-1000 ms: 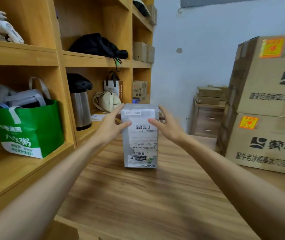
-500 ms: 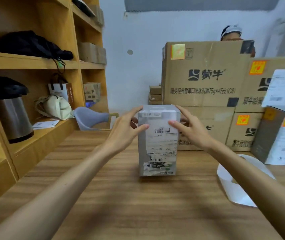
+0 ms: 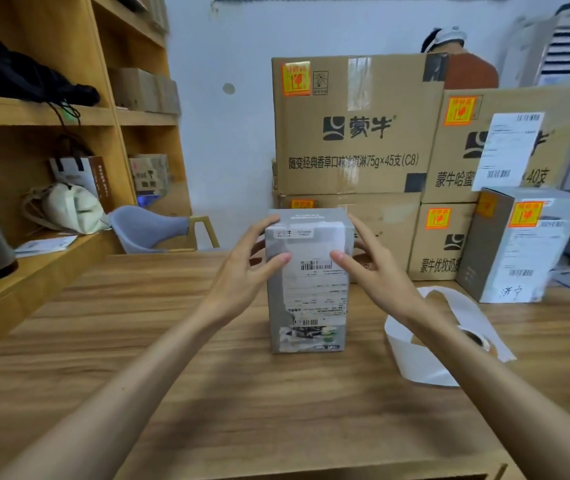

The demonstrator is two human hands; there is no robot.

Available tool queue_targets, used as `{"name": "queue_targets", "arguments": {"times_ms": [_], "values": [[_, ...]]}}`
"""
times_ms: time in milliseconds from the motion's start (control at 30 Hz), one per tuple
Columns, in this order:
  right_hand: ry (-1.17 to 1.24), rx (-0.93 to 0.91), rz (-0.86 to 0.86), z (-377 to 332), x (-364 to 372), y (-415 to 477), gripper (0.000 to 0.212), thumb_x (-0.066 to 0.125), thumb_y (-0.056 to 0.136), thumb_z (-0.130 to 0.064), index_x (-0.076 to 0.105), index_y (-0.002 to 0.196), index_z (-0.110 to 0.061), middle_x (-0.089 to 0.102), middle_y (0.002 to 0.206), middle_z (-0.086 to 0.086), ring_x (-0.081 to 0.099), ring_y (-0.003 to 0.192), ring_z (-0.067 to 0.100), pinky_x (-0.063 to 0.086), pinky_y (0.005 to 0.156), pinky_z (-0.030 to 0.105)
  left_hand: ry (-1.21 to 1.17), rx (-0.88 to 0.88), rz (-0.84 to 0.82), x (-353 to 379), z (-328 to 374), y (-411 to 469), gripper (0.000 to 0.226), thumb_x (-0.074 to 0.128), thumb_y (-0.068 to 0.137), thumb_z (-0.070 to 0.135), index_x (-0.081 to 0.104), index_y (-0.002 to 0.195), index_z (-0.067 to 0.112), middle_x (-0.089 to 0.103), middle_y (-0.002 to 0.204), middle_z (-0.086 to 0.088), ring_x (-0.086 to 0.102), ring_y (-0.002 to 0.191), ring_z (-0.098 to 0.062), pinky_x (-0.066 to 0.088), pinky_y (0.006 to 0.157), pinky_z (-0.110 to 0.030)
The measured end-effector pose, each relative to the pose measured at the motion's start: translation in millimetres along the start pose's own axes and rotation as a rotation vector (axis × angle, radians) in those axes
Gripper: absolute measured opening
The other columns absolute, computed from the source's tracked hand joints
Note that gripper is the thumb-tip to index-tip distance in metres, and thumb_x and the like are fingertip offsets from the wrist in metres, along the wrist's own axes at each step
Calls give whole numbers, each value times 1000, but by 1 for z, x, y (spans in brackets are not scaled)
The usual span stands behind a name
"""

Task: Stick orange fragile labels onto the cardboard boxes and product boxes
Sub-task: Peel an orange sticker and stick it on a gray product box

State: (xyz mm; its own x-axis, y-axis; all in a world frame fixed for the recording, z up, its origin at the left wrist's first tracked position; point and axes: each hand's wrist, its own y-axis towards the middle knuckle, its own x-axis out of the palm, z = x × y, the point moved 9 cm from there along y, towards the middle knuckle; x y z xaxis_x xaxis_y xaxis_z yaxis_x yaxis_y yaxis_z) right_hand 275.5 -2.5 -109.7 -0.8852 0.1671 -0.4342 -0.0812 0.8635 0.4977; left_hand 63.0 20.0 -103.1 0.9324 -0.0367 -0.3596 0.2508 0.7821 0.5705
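Your left hand (image 3: pixel 242 270) and right hand (image 3: pixel 377 271) both hold the grey product box (image 3: pixel 307 299), which stands upright on the table (image 3: pixel 207 393) straight ahead of you. Each hand clasps one side of it near the top. Your thumbs press the front face, one on either side of the barcode on the white shipping slip (image 3: pixel 314 289). Your other fingers (image 3: pixel 263 225) curl round the upper side edges toward the back. The box fills the space between your two sets of fingers, and its base rests on the table below them.

Beyond your fingertips, behind the box, cardboard boxes (image 3: pixel 356 143) are stacked two high. Their fronts carry orange fragile labels (image 3: pixel 296 79) near the upper left corners; the label on the lower left box is partly hidden by the box you hold.

Out past your right fingers a second product box (image 3: pixel 518 258) stands upright on the table near the stack, with an orange label on each of its two visible faces. Closer in, just beside your right wrist and partly under the forearm, a curling white backing strip (image 3: pixel 415 362) lies on the table.

Well apart from your left fingers, a wooden shelf (image 3: pixel 34 116) holds bags and a metal flask. Above the stack, part of a person (image 3: pixel 467 71) shows.
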Motion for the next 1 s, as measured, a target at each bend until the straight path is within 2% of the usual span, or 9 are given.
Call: {"name": "queue_targets", "arguments": {"times_ms": [133,267,400,467,567,633,800,900,1000], "values": [[37,-12,17,3,10,2,64,59,97,-46,24,150,-52,57,139,-15,56,119,-4,54,97,44,-33,2,1,-2,2,0,54,69,95,29,46,144,39,55,144,10,57,126,-2,53,98,-24],[34,-6,3,2,15,5,65,58,99,-40,22,154,-44,56,141,-10,54,107,-20,49,80,9,-2,-13,-5,-7,1,0,55,69,95,30,45,143,43,54,145,13,54,127,1,52,104,-30],[14,32,-41,3,11,4,71,61,93,-52,25,153,-45,51,144,-12,58,112,-4,50,96,31,147,-23,11,-15,3,-5,71,71,92,41,32,151,50,42,155,16,43,137,1,41,113,-34],[-60,69,-17,7,-3,-3,68,61,91,-57,34,150,-36,51,142,-13,56,117,2,46,98,32,282,50,124,-26,14,-9,73,72,91,44,31,153,45,42,155,10,41,140,-6,39,114,-39],[-180,96,2,24,-32,-18,44,65,89,-53,63,123,-26,65,121,-11,61,110,7,50,94,31,452,333,319,-29,49,-25,53,70,96,31,49,142,15,57,131,-5,55,119,-18,48,102,-40],[-267,118,-39,40,-46,-31,24,69,89,-47,70,100,-25,69,103,-10,65,98,8,53,87,34,525,492,339,-11,67,-35,37,67,96,26,58,125,4,61,112,-8,57,99,-20,50,88,-32],[-578,145,-129,68,-71,-62,13,73,87,-39,72,82,-28,61,86,-18,56,81,8,38,66,23,483,442,-57,91,49,-38,25,57,99,38,62,108,15,54,98,11,49,68,-3,49,61,-26],[-607,162,-160,76,-85,-75,14,75,85,-36,73,79,-24,63,82,-13,53,71,0,35,63,22,457,275,-355,163,28,-44,28,56,98,45,61,116,23,53,111,17,48,70,5,47,72,-28],[-614,156,-163,72,-103,-89,13,76,86,-25,70,74,-22,56,73,-15,50,74,-16,33,61,9,401,166,-517,218,16,-52,29,61,97,46,58,121,30,53,122,18,48,78,-4,50,85,-39]]}}
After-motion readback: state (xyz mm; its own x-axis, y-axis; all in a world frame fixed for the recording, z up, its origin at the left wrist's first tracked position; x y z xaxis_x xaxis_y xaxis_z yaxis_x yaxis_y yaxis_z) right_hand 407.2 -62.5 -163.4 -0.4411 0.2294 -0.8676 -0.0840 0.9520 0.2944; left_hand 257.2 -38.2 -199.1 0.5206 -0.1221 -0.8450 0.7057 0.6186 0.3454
